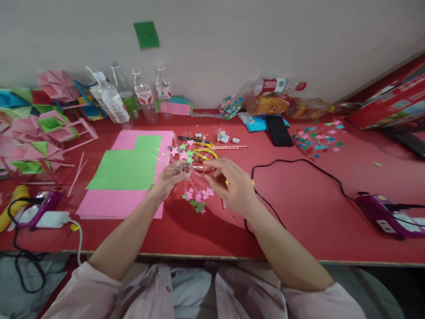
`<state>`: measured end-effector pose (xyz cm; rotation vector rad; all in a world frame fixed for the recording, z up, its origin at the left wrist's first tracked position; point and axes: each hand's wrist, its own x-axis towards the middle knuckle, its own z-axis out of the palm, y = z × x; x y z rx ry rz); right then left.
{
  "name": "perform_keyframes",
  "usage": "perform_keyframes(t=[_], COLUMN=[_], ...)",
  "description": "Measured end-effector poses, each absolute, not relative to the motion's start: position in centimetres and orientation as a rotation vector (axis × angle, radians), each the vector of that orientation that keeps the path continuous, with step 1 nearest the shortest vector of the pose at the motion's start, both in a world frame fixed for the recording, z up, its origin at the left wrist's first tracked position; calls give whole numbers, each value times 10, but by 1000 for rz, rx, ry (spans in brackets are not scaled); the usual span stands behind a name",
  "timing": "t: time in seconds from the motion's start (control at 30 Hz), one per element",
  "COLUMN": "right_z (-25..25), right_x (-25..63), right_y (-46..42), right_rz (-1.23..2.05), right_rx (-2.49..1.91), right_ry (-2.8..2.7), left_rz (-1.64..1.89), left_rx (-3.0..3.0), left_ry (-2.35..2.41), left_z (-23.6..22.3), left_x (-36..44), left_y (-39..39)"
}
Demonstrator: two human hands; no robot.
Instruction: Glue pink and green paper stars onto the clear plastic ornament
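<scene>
A clear piece of cut plastic bottle [186, 169], with thin see-through strips and pink and green paper stars [183, 155] on it, is between my hands above the red table. My left hand [169, 177] is closed around its left side. The thumb and forefinger of my right hand [232, 181] meet its right edge; their exact grip is blurred. Below the plastic lie loose pink and green stars [199, 195]. Just behind it are yellow-handled scissors [206, 154].
Pink and green paper sheets [122, 170] lie at left, near folded paper models [40, 133]. Several bottles [144, 95] stand by the wall. A star-covered ball [230, 106], a phone [279, 130], scattered stars [318, 137] and a black cable [299, 160] are at right, with a purple power strip [385, 215].
</scene>
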<state>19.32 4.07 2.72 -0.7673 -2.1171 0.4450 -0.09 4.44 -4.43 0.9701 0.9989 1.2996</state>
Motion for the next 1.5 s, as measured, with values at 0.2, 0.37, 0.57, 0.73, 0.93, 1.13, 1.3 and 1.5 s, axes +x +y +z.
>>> perform_keyframes(t=[0.2, 0.37, 0.57, 0.73, 0.93, 1.13, 1.3, 1.5], right_z=[17, 14, 12, 11, 10, 3, 1, 7], right_x=[195, 196, 195, 197, 197, 191, 191, 192], right_y=[44, 48, 46, 51, 52, 47, 44, 41], right_rz=[567, 306, -93, -26, -6, 69, 37, 82], right_rx=[-782, -755, -646, -648, -662, -708, -711, -826], right_ry=[-2131, -2209, -2110, -2073, -2049, -2087, -2025, -2043], left_rz=[1239, 1229, 1224, 1201, 1206, 1130, 1060, 1088], left_rx=[994, 886, 914, 953, 939, 1027, 1078, 1035], left_ry=[968, 930, 946, 937, 956, 977, 964, 966], left_z=[-46, -54, -44, -29, -38, -51, -45, -46], left_x=[1, 3, 6, 4, 6, 0, 0, 5], left_y=[43, 43, 41, 49, 51, 44, 42, 41])
